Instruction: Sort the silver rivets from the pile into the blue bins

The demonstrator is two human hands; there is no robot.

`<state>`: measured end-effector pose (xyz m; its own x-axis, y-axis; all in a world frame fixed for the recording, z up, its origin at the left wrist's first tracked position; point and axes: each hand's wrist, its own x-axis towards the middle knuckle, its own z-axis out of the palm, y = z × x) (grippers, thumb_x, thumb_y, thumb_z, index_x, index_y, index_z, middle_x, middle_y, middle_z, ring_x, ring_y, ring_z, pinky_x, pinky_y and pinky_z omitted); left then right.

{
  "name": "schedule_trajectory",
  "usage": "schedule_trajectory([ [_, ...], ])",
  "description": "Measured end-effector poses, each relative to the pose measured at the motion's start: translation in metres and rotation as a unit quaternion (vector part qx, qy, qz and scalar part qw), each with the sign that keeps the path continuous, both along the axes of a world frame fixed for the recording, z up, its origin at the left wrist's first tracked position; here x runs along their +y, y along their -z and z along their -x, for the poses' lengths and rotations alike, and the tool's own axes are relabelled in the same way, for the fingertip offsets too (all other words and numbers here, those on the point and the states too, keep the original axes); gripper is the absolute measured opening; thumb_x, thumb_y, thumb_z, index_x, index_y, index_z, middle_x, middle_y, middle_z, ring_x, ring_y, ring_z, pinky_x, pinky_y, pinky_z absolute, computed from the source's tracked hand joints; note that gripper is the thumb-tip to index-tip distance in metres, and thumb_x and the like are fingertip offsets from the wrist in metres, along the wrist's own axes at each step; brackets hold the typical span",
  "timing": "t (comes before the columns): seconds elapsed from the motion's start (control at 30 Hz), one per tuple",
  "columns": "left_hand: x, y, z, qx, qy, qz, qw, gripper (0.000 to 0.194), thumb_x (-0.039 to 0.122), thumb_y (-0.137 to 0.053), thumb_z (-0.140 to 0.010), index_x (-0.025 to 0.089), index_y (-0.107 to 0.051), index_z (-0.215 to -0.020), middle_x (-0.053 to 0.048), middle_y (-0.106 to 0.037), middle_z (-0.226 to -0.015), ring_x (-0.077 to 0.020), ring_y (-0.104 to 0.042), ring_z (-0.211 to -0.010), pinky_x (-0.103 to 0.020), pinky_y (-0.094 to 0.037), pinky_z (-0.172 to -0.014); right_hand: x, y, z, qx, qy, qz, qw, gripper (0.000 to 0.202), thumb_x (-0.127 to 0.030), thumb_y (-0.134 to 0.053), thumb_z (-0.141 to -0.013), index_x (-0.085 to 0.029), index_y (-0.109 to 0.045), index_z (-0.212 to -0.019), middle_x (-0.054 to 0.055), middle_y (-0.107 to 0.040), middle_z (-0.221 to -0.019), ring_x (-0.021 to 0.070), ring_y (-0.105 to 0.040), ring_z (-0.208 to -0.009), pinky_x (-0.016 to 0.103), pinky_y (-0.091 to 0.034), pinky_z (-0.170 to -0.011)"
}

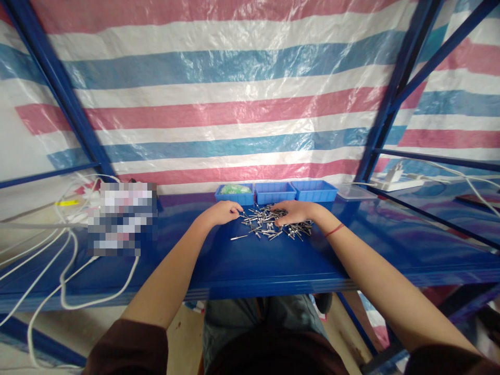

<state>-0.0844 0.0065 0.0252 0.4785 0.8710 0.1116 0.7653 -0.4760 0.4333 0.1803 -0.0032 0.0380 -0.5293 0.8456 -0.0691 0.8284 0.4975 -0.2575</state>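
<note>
Many small silvery metal pins, like rivets, lie in a loose pile [269, 226] on the blue table. My left hand [225, 212] is at the pile's left edge, thumb and fingers pinched together at a thin metal piece. Over the right part of the pile, my right hand [291, 212] has its fingers spread and touches the pieces. One single pin [239, 237] lies apart at the front left. Behind the pile stand a blue bin with green contents [235, 190], a middle blue bin [275, 193] and a right blue bin [314, 191].
White cables [72, 255] and a blurred-out object [123, 219] lie on the left of the table [273, 265]. A clear plastic lid [356, 192] and a white power strip [402, 182] are at the right. Blue metal posts rise at both sides.
</note>
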Motion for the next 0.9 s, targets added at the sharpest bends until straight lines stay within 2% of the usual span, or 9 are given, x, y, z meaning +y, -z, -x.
schedule_trajectory([
  [0.13, 0.008, -0.001, 0.011, -0.064, -0.062, 0.042, 0.995, 0.045, 0.01, -0.049, -0.069, 0.017, -0.06, -0.112, -0.009, -0.068, -0.101, -0.0141, -0.065, -0.07, -0.023, -0.05, -0.061, -0.001, 0.001, 0.004, -0.01, 0.01, -0.03, 0.999, 0.045, -0.026, -0.06, -0.07, -0.021, -0.059, -0.115, 0.01, -0.059, -0.115, 0.0266, -0.057, -0.102, 0.035, -0.044, -0.086],
  [0.23, 0.014, -0.003, 0.022, -0.05, -0.125, -0.007, 0.991, 0.043, 0.008, -0.048, -0.069, 0.018, -0.063, -0.109, -0.008, -0.068, -0.101, -0.0146, -0.065, -0.071, -0.023, -0.051, -0.063, -0.001, 0.002, 0.007, -0.027, 0.027, -0.051, 0.998, 0.04, -0.024, -0.06, -0.069, -0.021, -0.059, -0.109, 0.01, -0.059, -0.108, 0.0255, -0.058, -0.097, 0.034, -0.043, -0.083],
  [0.33, 0.017, -0.001, 0.025, 0.024, -0.104, -0.073, 0.992, 0.033, 0.01, -0.049, -0.073, 0.018, -0.068, -0.098, -0.008, -0.07, -0.099, -0.0193, -0.064, -0.087, -0.027, -0.048, -0.08, -0.002, 0.003, 0.009, -0.035, 0.03, -0.056, 0.997, 0.037, -0.025, -0.059, -0.07, -0.021, -0.059, -0.107, 0.01, -0.058, -0.106, 0.0246, -0.057, -0.095, 0.033, -0.043, -0.082],
  [0.43, 0.016, 0.002, 0.018, 0.09, -0.073, -0.086, 0.99, 0.031, 0.013, -0.05, -0.076, 0.018, -0.069, -0.1, -0.009, -0.068, -0.105, -0.0228, -0.061, -0.099, -0.03, -0.044, -0.089, -0.002, 0.004, 0.009, -0.031, 0.025, -0.059, 0.997, 0.036, -0.025, -0.057, -0.072, -0.021, -0.058, -0.108, 0.01, -0.058, -0.106, 0.0245, -0.056, -0.096, 0.032, -0.042, -0.083],
  [0.57, 0.016, 0.008, 0.009, 0.129, -0.086, -0.102, 0.983, 0.028, 0.016, -0.05, -0.079, 0.017, -0.069, -0.1, -0.011, -0.067, -0.104, -0.024, -0.061, -0.099, -0.031, -0.044, -0.089, 0.001, 0.007, 0.007, -0.025, 0.019, -0.066, 0.997, 0.037, -0.025, -0.056, -0.072, -0.021, -0.058, -0.109, 0.011, -0.058, -0.108, 0.0253, -0.056, -0.097, 0.032, -0.042, -0.083],
  [0.77, 0.018, 0.011, 0.009, 0.104, -0.09, -0.147, 0.98, 0.017, 0.019, -0.054, -0.077, 0.019, -0.069, -0.085, -0.007, -0.065, -0.096, -0.0195, -0.06, -0.092, -0.027, -0.044, -0.086, 0.002, 0.01, 0.007, -0.019, 0.015, -0.07, 0.997, 0.037, -0.025, -0.055, -0.073, -0.021, -0.057, -0.11, 0.01, -0.057, -0.11, 0.0245, -0.056, -0.099, 0.032, -0.041, -0.085],
  [0.9, 0.019, 0.011, 0.008, 0.098, -0.077, -0.141, 0.982, 0.013, 0.019, -0.054, -0.076, 0.019, -0.067, -0.078, -0.006, -0.067, -0.088, -0.0196, -0.061, -0.085, -0.027, -0.045, -0.079, 0.002, 0.01, 0.007, -0.023, 0.015, -0.071, 0.997, 0.037, -0.025, -0.055, -0.073, -0.02, -0.057, -0.109, 0.011, -0.057, -0.11, 0.0247, -0.056, -0.1, 0.033, -0.041, -0.086],
])
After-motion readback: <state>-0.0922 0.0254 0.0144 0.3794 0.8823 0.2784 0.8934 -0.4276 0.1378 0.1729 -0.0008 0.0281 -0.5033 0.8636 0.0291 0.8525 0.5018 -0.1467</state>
